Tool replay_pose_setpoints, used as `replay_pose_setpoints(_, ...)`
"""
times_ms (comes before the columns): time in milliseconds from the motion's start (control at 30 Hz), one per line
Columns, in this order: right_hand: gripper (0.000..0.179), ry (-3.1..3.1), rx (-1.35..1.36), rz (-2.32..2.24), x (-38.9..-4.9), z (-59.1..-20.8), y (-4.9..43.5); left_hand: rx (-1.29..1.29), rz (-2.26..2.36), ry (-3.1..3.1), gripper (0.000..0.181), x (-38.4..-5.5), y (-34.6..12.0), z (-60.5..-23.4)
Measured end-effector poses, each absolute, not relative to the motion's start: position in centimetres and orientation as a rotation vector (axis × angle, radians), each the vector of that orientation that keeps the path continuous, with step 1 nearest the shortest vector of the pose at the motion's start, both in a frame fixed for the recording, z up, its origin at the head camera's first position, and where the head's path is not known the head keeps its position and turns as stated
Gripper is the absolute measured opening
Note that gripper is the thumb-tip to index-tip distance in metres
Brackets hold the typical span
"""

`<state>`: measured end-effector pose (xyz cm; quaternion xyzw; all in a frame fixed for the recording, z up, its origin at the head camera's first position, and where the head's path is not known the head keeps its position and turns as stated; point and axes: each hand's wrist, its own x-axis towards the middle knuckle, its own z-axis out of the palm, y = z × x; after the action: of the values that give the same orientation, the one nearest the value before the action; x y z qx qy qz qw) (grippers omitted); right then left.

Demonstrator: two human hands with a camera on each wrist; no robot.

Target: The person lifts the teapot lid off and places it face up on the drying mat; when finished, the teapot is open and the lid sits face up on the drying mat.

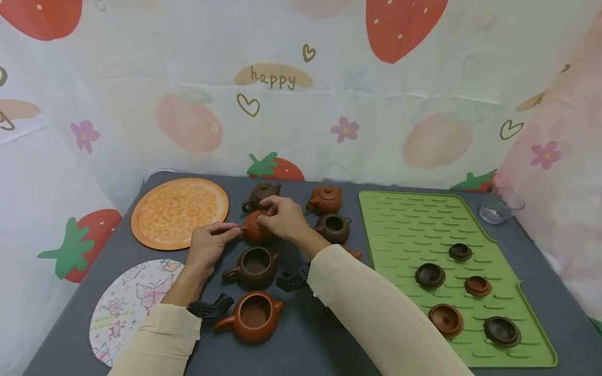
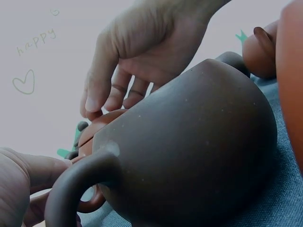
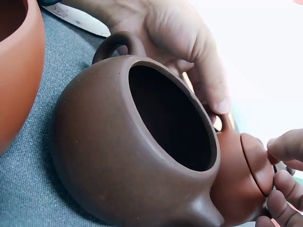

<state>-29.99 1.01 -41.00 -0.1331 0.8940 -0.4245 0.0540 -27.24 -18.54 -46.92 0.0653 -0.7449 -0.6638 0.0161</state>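
Note:
My left hand (image 1: 207,244) pinches the handle (image 3: 226,122) of a small reddish-brown clay teapot (image 1: 258,234) in the middle of the left row. On top of that teapot sits its lid (image 3: 256,163), and my right hand (image 1: 288,219) pinches the lid's knob from above. Just nearer to me stands a dark brown teapot (image 2: 189,142) with its mouth uncovered. Closest of all is a larger red clay teapot (image 1: 256,334), also without a lid. Behind the held pot, a dark lidded teapot (image 1: 265,194) is partly covered by my right fingers.
To the right stand a lidded red teapot (image 1: 327,200) and a lidless dark teapot (image 1: 332,235); my right forearm hides another red one (image 1: 352,252). Several loose lids lie on a green mat (image 1: 400,224). A glass (image 1: 500,206), an orange round mat (image 1: 181,211) and a butterfly-patterned mat (image 1: 127,308) flank them.

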Motion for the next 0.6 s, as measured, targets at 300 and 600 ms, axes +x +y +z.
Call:
replay_pose_setpoints(300,0.018,2.789,-0.375,-1.208,-30.07,-41.14,0.30,0.198,-2.072,-2.314,0.032,-27.20,-18.56,-46.78)
replay_pose_setpoints(600,0.013,2.834,-0.296,-1.357,-29.77,-41.53,0.64,0.218,-2.062,-2.327,0.034,-27.19,-18.48,-46.85)
